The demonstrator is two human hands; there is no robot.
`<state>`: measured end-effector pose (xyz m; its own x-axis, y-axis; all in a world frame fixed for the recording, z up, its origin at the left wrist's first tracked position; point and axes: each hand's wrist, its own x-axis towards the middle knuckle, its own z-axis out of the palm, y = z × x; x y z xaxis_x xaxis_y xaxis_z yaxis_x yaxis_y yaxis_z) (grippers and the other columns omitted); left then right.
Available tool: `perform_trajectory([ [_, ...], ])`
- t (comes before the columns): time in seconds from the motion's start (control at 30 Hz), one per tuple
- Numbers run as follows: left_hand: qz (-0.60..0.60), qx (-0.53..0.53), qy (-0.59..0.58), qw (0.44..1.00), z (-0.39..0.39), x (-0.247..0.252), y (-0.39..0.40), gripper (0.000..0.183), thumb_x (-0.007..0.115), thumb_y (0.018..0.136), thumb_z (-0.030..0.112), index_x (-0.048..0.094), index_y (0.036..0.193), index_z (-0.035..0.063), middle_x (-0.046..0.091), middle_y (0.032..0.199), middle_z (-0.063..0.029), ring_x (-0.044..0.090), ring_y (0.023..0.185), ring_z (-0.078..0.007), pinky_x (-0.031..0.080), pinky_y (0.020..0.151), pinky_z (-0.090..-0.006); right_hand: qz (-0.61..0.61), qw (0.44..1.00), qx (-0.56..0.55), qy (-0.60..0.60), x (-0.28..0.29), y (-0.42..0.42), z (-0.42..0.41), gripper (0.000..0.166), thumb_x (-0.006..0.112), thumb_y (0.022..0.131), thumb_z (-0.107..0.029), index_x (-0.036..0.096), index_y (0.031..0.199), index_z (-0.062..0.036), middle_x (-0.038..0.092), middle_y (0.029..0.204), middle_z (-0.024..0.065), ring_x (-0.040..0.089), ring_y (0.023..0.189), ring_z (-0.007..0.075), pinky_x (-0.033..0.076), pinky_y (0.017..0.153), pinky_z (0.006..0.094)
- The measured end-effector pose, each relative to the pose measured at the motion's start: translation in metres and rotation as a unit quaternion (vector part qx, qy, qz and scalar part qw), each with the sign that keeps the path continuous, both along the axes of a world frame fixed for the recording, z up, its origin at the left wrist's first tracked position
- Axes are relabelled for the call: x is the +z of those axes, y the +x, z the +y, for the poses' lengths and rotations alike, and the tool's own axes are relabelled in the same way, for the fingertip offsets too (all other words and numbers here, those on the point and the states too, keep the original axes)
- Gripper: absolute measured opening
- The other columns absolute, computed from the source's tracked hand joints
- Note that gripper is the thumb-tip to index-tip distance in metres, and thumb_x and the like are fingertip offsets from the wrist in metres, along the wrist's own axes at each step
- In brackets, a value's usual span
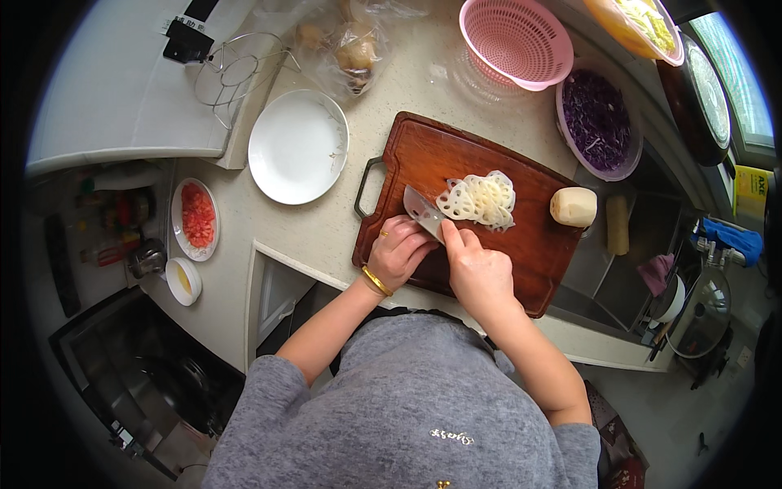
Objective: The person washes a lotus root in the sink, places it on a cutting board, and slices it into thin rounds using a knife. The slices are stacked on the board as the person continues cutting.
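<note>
A kitchen knife [423, 211] is held in my right hand [479, 269], its blade pointing up and left over the wooden cutting board [531, 263]. My left hand [397, 250] rests at the board's near left part, fingers bent and close against the blade; whether it holds a piece under the fingers is hidden. Overlapping thin lotus root slices [482, 198] lie in a heap just beyond the blade. A peeled piece of lotus root [573, 206] stands at the board's right edge.
A white plate [298, 147] lies left of the board, with a plate of chopped tomato [198, 214] farther left. Beyond the board are a pink colander [516, 40] and a bowl of shredded purple cabbage [595, 119]. The sink [635, 257] is at right.
</note>
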<state>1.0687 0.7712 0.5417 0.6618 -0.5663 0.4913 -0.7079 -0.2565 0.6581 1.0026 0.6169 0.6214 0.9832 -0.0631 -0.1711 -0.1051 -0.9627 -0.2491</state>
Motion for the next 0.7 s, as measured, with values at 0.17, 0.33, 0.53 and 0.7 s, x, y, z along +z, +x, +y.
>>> perform_trajectory([
  [0.17, 0.013, -0.006, -0.020, 1.000, -0.002, 0.004, 0.001, 0.029, 0.077, 0.072, 0.003, 0.065, 0.098, 0.0051, 0.060, 0.103, -0.0070, 0.060, 0.096, -0.0275, 0.051, 0.083, -0.0378, 0.002, 0.997, -0.063, 0.051, 0.020, -0.013, -0.017, 0.040, 0.058, 0.085, -0.004, 0.057, 0.124, -0.0116, 0.069, 0.095, 0.0083, 0.066, 0.059, 0.0273, 0.052, 0.051, 0.0376],
  [0.33, 0.012, -0.002, -0.008, 1.000, 0.001, 0.002, 0.001, 0.035, 0.076, 0.067, -0.002, 0.063, 0.100, 0.0022, 0.060, 0.104, -0.0083, 0.060, 0.098, -0.0296, 0.051, 0.083, -0.0384, -0.011, 0.998, -0.024, 0.055, 0.049, -0.043, -0.009, 0.036, 0.061, 0.083, -0.003, 0.061, 0.118, -0.0085, 0.069, 0.095, 0.0055, 0.065, 0.055, 0.0195, 0.050, 0.046, 0.0308],
  [0.53, 0.008, -0.011, -0.006, 1.000, 0.002, 0.000, 0.002, 0.037, 0.072, 0.065, -0.007, 0.062, 0.099, 0.0005, 0.060, 0.105, -0.0101, 0.060, 0.099, -0.0312, 0.051, 0.084, -0.0392, 0.011, 0.999, -0.015, 0.036, 0.055, -0.051, -0.009, 0.040, 0.063, 0.078, -0.002, 0.061, 0.118, -0.0074, 0.068, 0.096, 0.0060, 0.064, 0.053, 0.0188, 0.050, 0.046, 0.0306],
  [0.7, 0.006, -0.011, -0.007, 1.000, 0.002, 0.001, 0.002, 0.035, 0.071, 0.064, -0.007, 0.062, 0.097, -0.0002, 0.061, 0.103, -0.0103, 0.060, 0.098, -0.0315, 0.052, 0.084, -0.0390, 0.017, 1.000, 0.005, 0.012, 0.052, -0.049, -0.008, 0.042, 0.061, 0.078, -0.011, 0.059, 0.120, -0.0099, 0.066, 0.096, 0.0083, 0.061, 0.045, 0.0163, 0.048, 0.039, 0.0292],
])
